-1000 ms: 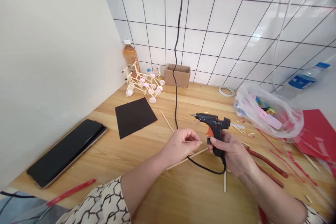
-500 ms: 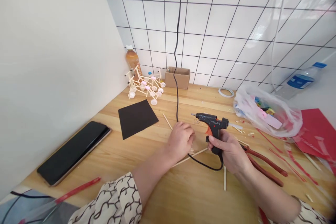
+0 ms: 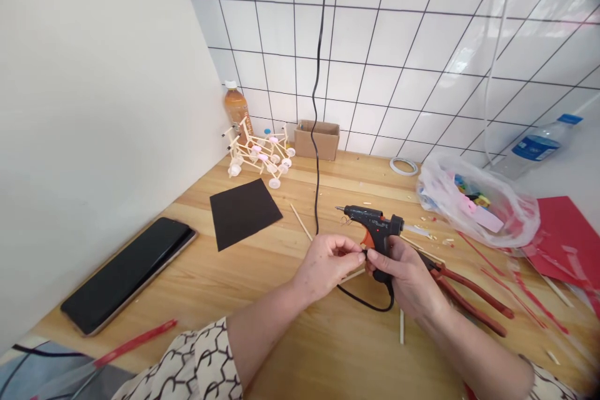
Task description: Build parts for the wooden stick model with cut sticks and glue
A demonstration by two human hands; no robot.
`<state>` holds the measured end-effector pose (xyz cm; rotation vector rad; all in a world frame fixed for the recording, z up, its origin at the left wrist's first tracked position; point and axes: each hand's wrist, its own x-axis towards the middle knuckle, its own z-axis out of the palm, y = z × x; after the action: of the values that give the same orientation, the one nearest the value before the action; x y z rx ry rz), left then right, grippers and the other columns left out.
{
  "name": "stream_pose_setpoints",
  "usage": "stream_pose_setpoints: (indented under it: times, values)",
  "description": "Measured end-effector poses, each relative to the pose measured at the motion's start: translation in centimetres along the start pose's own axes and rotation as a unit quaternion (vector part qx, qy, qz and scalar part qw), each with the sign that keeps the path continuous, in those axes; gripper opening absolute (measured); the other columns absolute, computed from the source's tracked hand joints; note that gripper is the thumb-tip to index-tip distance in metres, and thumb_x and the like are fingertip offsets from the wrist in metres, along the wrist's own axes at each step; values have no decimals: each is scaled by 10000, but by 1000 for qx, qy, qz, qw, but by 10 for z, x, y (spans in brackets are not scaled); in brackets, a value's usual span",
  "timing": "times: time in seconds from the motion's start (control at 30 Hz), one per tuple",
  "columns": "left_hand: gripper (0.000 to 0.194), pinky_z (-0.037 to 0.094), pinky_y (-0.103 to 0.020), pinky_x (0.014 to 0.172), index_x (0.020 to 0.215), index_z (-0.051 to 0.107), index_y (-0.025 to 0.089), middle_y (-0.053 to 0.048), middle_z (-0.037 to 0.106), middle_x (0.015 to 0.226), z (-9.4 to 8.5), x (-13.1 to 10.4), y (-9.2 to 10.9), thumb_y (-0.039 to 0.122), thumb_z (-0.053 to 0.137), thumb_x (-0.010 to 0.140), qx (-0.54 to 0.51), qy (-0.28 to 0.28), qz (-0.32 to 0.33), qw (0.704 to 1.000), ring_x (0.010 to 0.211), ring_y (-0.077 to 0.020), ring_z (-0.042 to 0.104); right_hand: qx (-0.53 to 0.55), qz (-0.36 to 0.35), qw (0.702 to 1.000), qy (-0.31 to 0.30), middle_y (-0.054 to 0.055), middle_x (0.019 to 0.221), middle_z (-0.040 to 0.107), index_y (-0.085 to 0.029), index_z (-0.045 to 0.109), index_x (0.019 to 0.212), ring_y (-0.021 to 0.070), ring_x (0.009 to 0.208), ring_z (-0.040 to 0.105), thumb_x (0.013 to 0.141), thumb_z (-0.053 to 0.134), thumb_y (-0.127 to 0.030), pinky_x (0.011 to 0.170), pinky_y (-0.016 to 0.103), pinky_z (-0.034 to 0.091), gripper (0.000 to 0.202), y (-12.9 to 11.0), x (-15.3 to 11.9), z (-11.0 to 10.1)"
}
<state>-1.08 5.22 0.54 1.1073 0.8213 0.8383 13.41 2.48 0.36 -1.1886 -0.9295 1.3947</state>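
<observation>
A black hot glue gun [image 3: 375, 222] with an orange trigger is in my right hand [image 3: 407, 272], its nozzle pointing left. Fingers wrap its handle, and the thumb lies along the near side. My left hand [image 3: 330, 265] is closed in a pinch, its fingertips meeting my right thumb. Between the two hands shows a small dark piece [image 3: 365, 252], mostly covered by fingers. Thin wooden sticks [image 3: 301, 220] lie on the table around and partly under my hands. The gun's black cord [image 3: 365, 304] loops below both hands.
A black square sheet [image 3: 244, 214] and a phone [image 3: 129, 275] lie left. Behind stand stick models with wheels [image 3: 262, 156], a tea bottle [image 3: 237, 106] and a cardboard box [image 3: 317, 139]. Right are pliers [image 3: 473, 294], a tape roll [image 3: 404, 166], a plastic bag [image 3: 515, 212] and red sheets [image 3: 562, 225].
My left hand has moved right from the sticks to my right thumb and now pinches at the small dark piece there. The glue gun has shifted slightly left and down.
</observation>
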Motion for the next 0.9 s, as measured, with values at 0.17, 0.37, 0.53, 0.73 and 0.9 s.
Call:
stream_pose_setpoints:
  times: [0.17,0.37,0.53,0.73,0.9]
  values:
    - [117,360,-202,513,606,629,126,21,579,518,-2,0,-1,233,675,615,21,33,-21,999,491,-69,474,20,5,1000,-15,-19,602,538,-177,516,691,119,548,475,688,710,-338,538,257,361,252,-5,1,-2]
    - [231,427,-236,617,620,640,119,-1,631,567,-8,5,-4,256,778,494,-94,77,-76,990,574,-108,591,-14,-46,999,3,-29,552,494,-181,528,642,113,530,436,753,654,-336,527,259,325,228,-6,3,-13]
    - [323,442,-253,593,613,642,109,-11,634,545,-17,11,0,258,831,398,-161,105,-89,977,535,-116,597,-79,-97,992,20,-18,530,475,-187,531,604,128,521,424,749,660,-330,526,282,331,241,-4,0,-25]
    - [301,423,-247,550,599,653,107,-15,628,515,-27,14,8,233,834,395,-188,116,-63,973,489,-105,571,-116,-92,988,40,0,524,508,-183,586,620,145,503,439,653,733,-352,493,297,364,227,-3,-6,-31]
    - [269,412,-239,532,593,655,106,-19,629,503,-31,15,14,205,820,405,-202,114,-50,971,472,-98,561,-146,-79,983,78,17,567,568,-179,648,726,158,524,486,586,773,-349,488,293,397,253,5,-7,-41]
